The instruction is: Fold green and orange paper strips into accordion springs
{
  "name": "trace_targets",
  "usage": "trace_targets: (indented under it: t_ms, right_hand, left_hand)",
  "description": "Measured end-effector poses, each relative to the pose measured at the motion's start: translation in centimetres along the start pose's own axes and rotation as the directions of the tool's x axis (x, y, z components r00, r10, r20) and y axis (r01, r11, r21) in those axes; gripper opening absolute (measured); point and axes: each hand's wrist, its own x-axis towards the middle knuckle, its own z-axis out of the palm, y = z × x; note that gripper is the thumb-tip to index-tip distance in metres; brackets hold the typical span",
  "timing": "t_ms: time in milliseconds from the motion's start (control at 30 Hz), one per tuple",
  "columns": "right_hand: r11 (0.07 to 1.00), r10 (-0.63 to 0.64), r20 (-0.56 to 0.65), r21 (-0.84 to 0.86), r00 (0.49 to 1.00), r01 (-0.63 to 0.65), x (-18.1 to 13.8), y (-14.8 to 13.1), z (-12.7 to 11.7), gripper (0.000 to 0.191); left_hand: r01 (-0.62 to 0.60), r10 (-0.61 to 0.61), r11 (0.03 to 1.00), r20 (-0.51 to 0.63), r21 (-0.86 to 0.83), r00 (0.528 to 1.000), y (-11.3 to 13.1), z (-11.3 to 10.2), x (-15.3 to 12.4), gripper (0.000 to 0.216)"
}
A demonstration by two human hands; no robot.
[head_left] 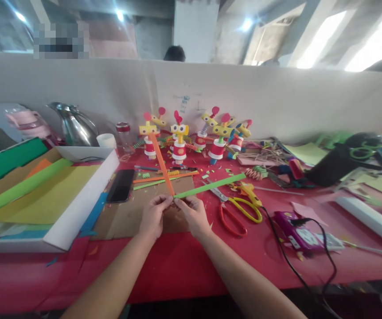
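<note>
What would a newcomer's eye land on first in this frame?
Probably the two hands at centre, left hand and right hand, pinching an orange paper strip and a green paper strip joined in a V. Behind them, a row of paper figures stands along the partition; red and yellow scissors lie to the right.
</note>
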Motion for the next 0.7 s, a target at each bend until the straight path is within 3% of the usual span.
trace_targets:
  t_ms: [167, 367, 700]
  right_hand:
    - [0.998, 0.047, 0.012, -0.031, 0.999, -0.047, 0.2, -0.3, -0.4, 0.015]
    - [0.991, 0.125, 0.09, -0.055, 0.988, -0.12, 0.2, -1.2, -0.7, 0.01]
    - [0.992, 0.082, 0.057, -0.104, 0.995, -0.075, 0.4, -1.1, -0.8, 0.014]
  left_hand:
    - [0.034, -0.035, 0.998, 0.015, 0.054, 0.999, 0.8, -0.4, -0.1, 0.024]
    - [0.008, -0.02, 0.959, 0.04, 0.283, 0.999, 1.0, -1.1, 0.1, 0.022]
    - [0.091, -0.089, 0.988, -0.024, 0.124, 0.996, 1.0, -0.5, -0.2, 0.021]
